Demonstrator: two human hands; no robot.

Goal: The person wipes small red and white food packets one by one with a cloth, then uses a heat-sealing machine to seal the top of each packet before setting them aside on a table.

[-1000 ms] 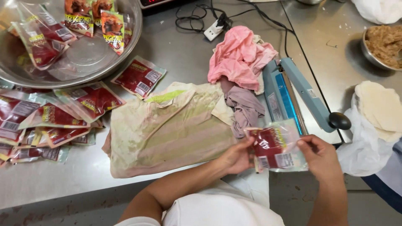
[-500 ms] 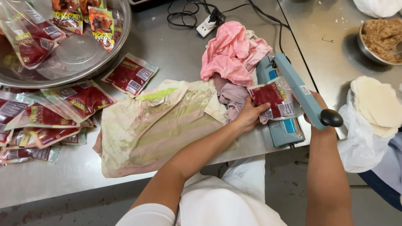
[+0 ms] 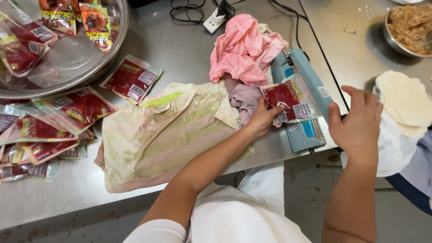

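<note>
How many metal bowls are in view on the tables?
2. One large steel bowl sits at the top left, holding red packets. A smaller bowl at the top right holds a brown mixture. Both are cut off by the frame; others may lie outside it.

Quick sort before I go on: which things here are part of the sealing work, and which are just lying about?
In use:
left hand holding the red pouch on the blue heat sealer
right hand over the sealer's handle end
loose pouches and bowl of pouches

Lying about:
pink cloth
stained cloth
power strip
dough rounds
bowl of filling
</note>
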